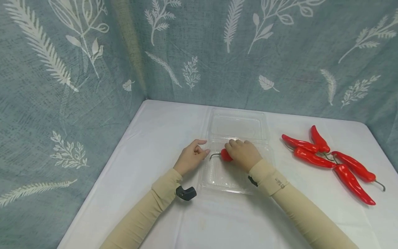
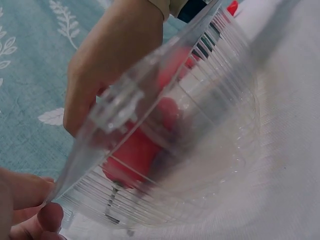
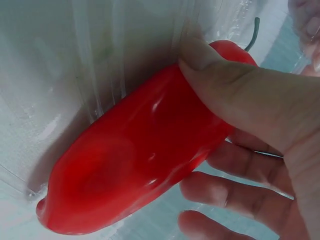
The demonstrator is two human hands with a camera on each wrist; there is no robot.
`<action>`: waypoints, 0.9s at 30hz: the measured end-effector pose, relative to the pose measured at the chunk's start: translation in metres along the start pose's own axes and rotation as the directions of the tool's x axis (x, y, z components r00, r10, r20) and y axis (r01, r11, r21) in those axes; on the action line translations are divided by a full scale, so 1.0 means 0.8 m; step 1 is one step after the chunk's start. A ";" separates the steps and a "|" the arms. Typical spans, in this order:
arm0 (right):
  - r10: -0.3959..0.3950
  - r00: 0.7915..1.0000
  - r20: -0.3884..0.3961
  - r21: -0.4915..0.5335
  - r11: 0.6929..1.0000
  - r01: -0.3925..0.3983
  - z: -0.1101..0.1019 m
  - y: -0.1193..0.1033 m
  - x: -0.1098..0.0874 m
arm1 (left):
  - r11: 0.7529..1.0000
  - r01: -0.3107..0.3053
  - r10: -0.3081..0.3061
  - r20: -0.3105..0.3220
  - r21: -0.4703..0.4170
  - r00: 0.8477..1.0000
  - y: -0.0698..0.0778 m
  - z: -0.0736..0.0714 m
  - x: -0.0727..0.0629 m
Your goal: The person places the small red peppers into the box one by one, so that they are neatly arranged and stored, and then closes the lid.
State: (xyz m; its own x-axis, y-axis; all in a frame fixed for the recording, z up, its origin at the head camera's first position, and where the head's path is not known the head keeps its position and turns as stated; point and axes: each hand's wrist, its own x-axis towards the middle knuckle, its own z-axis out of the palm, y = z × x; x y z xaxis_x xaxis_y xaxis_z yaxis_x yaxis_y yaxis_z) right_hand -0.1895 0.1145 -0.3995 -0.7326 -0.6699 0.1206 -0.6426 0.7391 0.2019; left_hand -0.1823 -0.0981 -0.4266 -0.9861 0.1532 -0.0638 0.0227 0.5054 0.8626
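Observation:
A clear plastic clamshell container (image 1: 217, 178) lies unfolded on the table, its lid (image 1: 237, 126) spread out flat on the far side. My right hand (image 1: 244, 154) grips a red chili pepper (image 3: 135, 150) over the base, thumb on one side and fingers on the other. The pepper's dark curved stem (image 1: 214, 154) points left; in the head view the hand covers most of its body. At the container's left edge, my left hand (image 1: 191, 157) pinches the rim between thumb and fingers, as the left wrist view shows. Through the clear wall (image 2: 200, 165) the red pepper looks blurred.
Several red chili peppers (image 1: 354, 185) lie in a loose cluster on the white tablecloth (image 1: 161, 138), to the right of the container. A blue-green curtain (image 1: 205, 62) with white leaf prints hangs behind the table and along its left side.

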 end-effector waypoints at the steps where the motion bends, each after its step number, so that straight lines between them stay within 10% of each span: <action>1: 0.002 1.000 -0.001 0.001 1.000 -0.001 0.000 0.000 0.000 | 1.000 -0.003 0.003 -0.002 -0.002 1.000 0.000 0.000 0.000; 27: 0.045 0.998 0.052 0.083 0.995 -0.050 0.006 0.004 -0.005 | 1.000 -0.003 0.003 -0.005 -0.015 1.000 0.002 0.000 -0.002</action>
State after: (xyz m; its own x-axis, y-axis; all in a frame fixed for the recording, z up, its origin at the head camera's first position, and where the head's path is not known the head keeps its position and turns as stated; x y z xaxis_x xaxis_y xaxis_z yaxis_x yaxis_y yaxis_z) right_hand -0.1898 0.1193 -0.4042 -0.7716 -0.6311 0.0792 -0.6219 0.7747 0.1142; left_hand -0.1805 -0.0977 -0.4251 -0.9869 0.1505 -0.0584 0.0236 0.4924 0.8700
